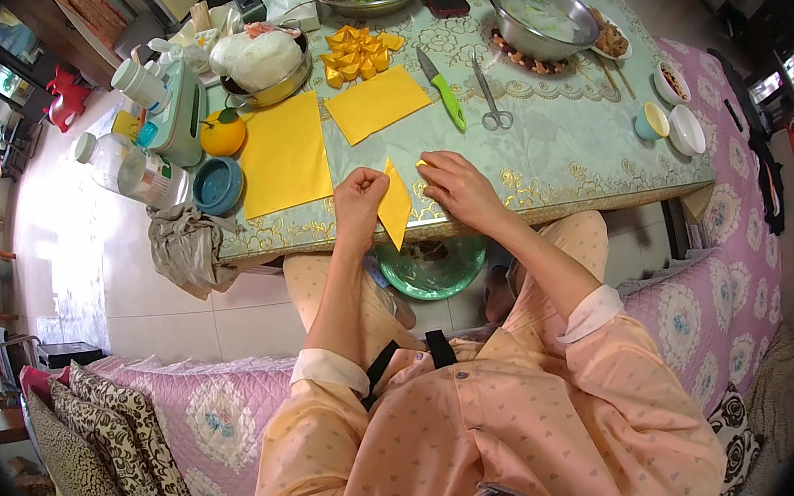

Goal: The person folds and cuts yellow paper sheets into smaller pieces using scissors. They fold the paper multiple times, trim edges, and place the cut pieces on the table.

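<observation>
My left hand (361, 199) pinches the edge of a narrow, diamond-shaped piece of folded yellow paper (396, 208) at the table's front edge. Just right of it is my right hand (460, 186), fingers bent and apart from the diamond. A small yellow bit (421, 163) shows at its fingertips; whether they grip it is unclear. Beyond my hands lie a large yellow sheet (283, 154) and a smaller yellow sheet (378, 104). Behind these stands a cluster of folded gold paper pieces (356, 54). A green-handled knife (445, 92) and metal scissors (490, 98) lie to the right.
An orange (222, 133), a blue bowl (217, 186) and plastic bottles (128, 172) crowd the table's left side. Metal basins (539, 15), a pan with a whole pale bird (258, 58), and small bowls (686, 130) stand farther out. Below the edge is a green basin (433, 273).
</observation>
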{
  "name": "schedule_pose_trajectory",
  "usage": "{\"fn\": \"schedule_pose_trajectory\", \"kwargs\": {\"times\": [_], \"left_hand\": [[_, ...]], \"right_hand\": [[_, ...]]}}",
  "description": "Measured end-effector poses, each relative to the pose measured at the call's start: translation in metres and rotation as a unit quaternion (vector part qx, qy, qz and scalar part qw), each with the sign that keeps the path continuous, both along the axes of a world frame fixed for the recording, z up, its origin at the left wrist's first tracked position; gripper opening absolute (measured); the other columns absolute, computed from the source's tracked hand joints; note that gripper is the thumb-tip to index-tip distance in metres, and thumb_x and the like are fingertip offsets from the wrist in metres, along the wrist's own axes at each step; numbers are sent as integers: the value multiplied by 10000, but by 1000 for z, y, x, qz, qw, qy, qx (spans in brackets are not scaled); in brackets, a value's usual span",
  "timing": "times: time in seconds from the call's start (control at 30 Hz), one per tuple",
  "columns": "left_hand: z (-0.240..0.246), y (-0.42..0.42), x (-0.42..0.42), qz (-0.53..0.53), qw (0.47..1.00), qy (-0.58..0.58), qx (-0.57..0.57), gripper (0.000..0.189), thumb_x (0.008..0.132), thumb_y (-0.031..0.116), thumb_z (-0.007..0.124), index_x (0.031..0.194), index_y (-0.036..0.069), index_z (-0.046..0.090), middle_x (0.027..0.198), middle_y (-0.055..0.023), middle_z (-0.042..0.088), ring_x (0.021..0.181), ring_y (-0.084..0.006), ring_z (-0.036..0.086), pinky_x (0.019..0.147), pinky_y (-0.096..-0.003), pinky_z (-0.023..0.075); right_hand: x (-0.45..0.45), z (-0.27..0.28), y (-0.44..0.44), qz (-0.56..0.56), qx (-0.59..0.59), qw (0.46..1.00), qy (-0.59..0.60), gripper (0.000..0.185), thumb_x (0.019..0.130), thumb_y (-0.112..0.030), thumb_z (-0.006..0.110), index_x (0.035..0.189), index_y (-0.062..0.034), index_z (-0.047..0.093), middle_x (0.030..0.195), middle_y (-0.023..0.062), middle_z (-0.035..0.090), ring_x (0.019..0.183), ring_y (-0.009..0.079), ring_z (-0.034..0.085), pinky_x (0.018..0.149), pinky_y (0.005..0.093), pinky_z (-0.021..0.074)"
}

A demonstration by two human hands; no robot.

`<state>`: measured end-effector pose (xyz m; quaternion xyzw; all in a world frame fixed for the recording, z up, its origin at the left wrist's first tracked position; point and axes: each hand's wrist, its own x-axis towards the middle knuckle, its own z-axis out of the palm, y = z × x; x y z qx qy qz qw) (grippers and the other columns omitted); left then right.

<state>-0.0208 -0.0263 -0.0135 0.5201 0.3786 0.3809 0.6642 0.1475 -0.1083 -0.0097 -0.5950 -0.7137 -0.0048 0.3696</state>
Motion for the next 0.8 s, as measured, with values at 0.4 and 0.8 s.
{"fn": "schedule_pose_trajectory", "kwargs": {"times": [0.4,0.8], "left_hand": [[0,-5,-1,5,999,22,34,81,791,58,597,778,-17,569,677,17,540,608,-31,463,552,-174,369],[-1,-6,-1,0,1000,11,24,80,797,50,594,784,-24,565,695,8,550,637,-33,487,579,-178,391]], "right_hand": [[29,21,8,-54,-172,983,-33,245,623,-71,702,823,-16,571,835,113,531,866,299,510,750,373,424],[36,23,18,-65,-241,956,156,270,678,-56,621,938,-51,549,717,110,586,672,272,572,600,366,433]]}}
